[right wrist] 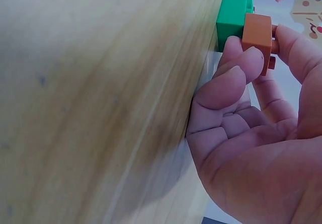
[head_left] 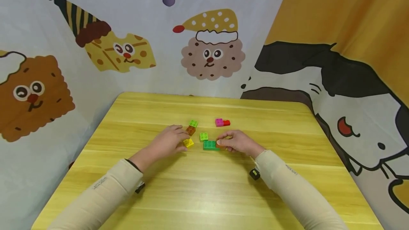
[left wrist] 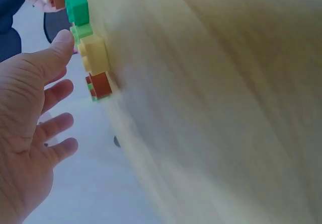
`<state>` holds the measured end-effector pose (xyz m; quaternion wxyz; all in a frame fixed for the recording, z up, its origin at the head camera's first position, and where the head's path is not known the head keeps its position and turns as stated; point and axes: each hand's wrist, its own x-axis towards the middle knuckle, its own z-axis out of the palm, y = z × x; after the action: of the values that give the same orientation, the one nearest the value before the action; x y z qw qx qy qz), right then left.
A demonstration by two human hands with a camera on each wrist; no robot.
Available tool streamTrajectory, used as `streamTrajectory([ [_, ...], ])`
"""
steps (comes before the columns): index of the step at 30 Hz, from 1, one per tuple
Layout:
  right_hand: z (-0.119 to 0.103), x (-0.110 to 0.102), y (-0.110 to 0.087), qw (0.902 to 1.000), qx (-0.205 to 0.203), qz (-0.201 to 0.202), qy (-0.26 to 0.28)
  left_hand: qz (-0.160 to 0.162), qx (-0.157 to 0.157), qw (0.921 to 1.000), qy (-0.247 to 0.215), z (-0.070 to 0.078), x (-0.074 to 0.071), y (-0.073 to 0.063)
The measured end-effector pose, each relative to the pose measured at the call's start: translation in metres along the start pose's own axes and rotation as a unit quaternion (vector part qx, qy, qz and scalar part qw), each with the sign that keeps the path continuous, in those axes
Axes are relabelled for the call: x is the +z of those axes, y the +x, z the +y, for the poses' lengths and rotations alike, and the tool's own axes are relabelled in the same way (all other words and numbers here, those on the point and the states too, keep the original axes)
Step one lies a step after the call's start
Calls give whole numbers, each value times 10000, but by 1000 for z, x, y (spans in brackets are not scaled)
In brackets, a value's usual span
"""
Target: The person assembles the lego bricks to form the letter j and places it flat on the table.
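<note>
My right hand (head_left: 239,142) pinches an orange-brown toy brick (right wrist: 257,30) between thumb and fingers, over the right end of a long green brick (head_left: 209,145). In the right wrist view the orange-brown brick's studs face away from the table. My left hand (head_left: 167,139) hovers with loosely spread fingers beside a yellow brick (head_left: 189,143); the left wrist view shows nothing in its grasp. Behind the yellow brick are a brown brick (head_left: 190,130) and a light green brick (head_left: 193,123). Another light green brick (head_left: 203,136) sits right behind the long green one.
Farther back on the wooden table (head_left: 204,191) lie a pink brick (head_left: 219,122) and a red brick (head_left: 226,122), side by side. A cartoon-printed cloth (head_left: 166,81) hangs behind the table and along its sides.
</note>
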<state>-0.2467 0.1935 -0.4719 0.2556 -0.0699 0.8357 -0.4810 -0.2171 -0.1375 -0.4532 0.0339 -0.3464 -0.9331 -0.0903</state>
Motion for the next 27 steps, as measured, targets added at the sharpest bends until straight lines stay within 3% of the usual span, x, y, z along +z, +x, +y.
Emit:
streamTrajectory([
  [9, 2, 1, 0, 10000, -2, -8, -18, -50, 151, 9999, -5, 2, 14, 5],
  [15, 4, 1, 1, 10000, 35, 54, 18, 208, 85, 9997, -20, 4, 21, 7],
  [27, 3, 1, -1, 10000, -50, -4, -28, 350, -751, 9958, -393, 20, 26, 15],
])
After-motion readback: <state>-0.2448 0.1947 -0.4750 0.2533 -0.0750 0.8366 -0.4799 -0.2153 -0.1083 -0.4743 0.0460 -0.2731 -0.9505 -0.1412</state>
